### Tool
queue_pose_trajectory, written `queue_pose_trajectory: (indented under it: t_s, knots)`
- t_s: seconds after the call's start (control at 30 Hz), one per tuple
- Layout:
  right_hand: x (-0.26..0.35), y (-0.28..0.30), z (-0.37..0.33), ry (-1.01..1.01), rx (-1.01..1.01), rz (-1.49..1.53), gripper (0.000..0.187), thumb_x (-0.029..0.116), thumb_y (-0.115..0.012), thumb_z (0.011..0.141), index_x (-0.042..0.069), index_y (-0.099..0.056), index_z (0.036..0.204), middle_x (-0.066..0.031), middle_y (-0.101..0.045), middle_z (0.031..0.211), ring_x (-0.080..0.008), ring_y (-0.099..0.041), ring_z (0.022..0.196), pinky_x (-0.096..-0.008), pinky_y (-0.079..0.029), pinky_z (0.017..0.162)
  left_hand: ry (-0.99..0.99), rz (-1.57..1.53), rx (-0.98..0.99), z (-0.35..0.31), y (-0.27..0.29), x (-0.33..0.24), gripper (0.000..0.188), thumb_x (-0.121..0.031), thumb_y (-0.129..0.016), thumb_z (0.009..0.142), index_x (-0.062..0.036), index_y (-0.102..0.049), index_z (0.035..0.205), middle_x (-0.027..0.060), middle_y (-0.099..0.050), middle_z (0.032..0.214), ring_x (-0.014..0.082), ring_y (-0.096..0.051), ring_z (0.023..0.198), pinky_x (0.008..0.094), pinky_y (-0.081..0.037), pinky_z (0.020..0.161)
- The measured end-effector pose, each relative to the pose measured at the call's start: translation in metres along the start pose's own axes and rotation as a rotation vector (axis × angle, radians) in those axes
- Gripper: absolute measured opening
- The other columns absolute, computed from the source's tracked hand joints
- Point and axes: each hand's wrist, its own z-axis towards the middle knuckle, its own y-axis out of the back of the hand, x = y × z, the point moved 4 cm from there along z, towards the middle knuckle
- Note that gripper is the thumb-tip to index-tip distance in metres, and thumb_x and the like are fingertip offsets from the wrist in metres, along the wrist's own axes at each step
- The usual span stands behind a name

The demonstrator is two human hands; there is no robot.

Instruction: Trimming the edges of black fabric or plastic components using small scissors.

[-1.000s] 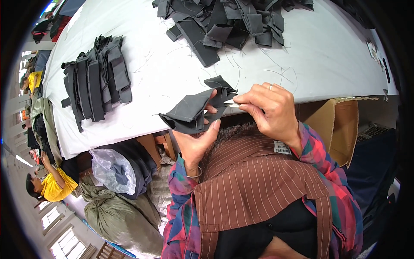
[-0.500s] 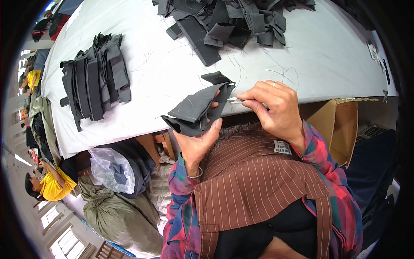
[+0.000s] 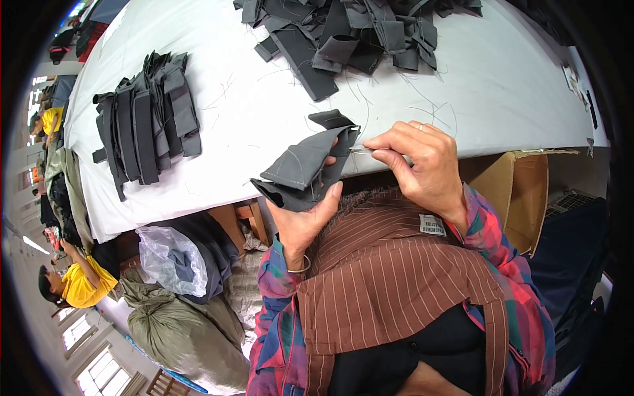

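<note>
Over the table's front edge, my left hand [image 3: 305, 221] grips a folded dark grey fabric piece [image 3: 297, 162], with thumb in front and fingertips showing through at its right side. A line of pale stitching runs along one edge of the cloth. My right hand [image 3: 422, 155] pinches a slim silver pointed tool [image 3: 360, 150] between thumb and forefinger. Its tip meets the right edge of the cloth; whether it is tweezers or a small cutter cannot be made out. Loose threads hang from the fabric.
On the white-covered table [image 3: 231, 132] lie a row of dark grey strips [image 3: 142, 125] at left and a heap of similar pieces [image 3: 350, 39] at the back. Thread ends are scattered between them. A cardboard box [image 3: 512, 191], clear plastic bag [image 3: 172, 261] and green sack [image 3: 178, 330] stand below.
The fabric in my left hand has shifted and tilted slightly. The tool tip has moved a little at its right edge. Both hands keep their hold.
</note>
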Motion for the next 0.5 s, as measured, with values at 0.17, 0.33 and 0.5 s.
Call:
queue_pose_trajectory:
  t_s: [0.17,0.33,0.5]
  knots:
    - [0.0011,0.0012,0.0007,0.004,0.007,-0.016,0.007,0.013,-0.070,0.076,0.012,-0.068,0.083,-0.0013,-0.064,0.073,-0.0213,-0.058,0.063,-0.0317,-0.045,0.059,-0.003,0.017,0.000,-0.0001,0.0010,0.0003,0.053,0.000,-0.067,0.074,-0.0006,-0.053,0.125,0.0150,-0.060,0.121,0.0145,-0.059,0.099,0.0194,-0.042,0.068]
    - [0.0034,-0.0010,0.0013,0.049,0.001,-0.038,0.009,0.013,-0.070,0.075,0.011,-0.067,0.083,-0.0003,-0.064,0.074,-0.0203,-0.060,0.065,-0.0320,-0.045,0.060,-0.017,0.009,0.007,0.0009,0.0014,0.0005,0.049,0.004,-0.071,0.073,0.0047,-0.055,0.119,0.0133,-0.062,0.117,0.0148,-0.059,0.101,0.0277,-0.047,0.089]
    - [0.0049,-0.0026,0.0015,0.064,-0.004,-0.010,0.010,0.008,-0.071,0.074,0.010,-0.068,0.083,-0.0028,-0.061,0.069,-0.0209,-0.055,0.060,-0.0320,-0.041,0.058,0.011,-0.031,-0.025,-0.0010,0.0011,0.0025,0.048,0.003,-0.072,0.073,0.0040,-0.056,0.118,0.0130,-0.062,0.116,0.0154,-0.059,0.102,0.0285,-0.047,0.090]
